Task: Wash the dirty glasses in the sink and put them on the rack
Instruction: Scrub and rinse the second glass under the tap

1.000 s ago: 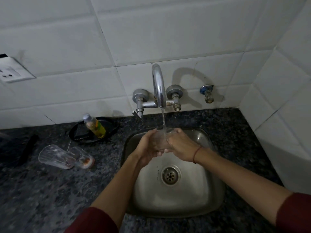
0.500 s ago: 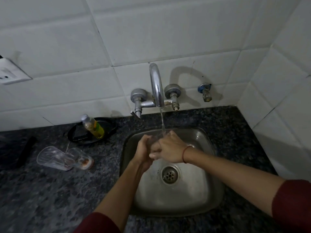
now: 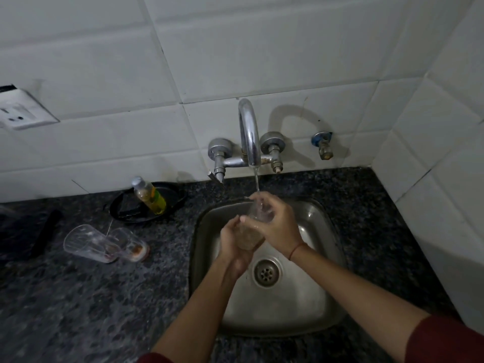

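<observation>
We cup the glass (image 3: 247, 235) in our left hand (image 3: 233, 248), right hand (image 3: 279, 227) fingers (image 3: 264, 199) curled round its rim, mouth toward 1 o'clock; dirty glasses (image 3: 104, 243) lie at 9 o'clock, nearer our left.

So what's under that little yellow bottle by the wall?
A black oval dish; the bottle lies tilted in it. Whether anything sits directly beneath the bottle cannot be seen.
</observation>
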